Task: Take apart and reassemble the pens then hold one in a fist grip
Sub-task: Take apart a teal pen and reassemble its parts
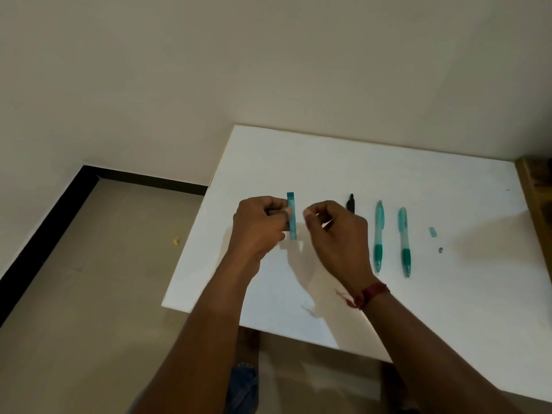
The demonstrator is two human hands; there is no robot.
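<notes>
My left hand pinches a teal translucent pen barrel and holds it upright above the white table. Just to its right, my right hand hovers with curled fingers; whether it holds a small part I cannot tell. A black pen lies behind my right hand, mostly hidden. Two whole teal pens lie side by side further right. A small teal piece and a tiny dark part lie beyond them.
The table's left edge drops to a beige floor with a small yellow scrap. A wooden piece of furniture touches the table's right side. A wall stands behind the table.
</notes>
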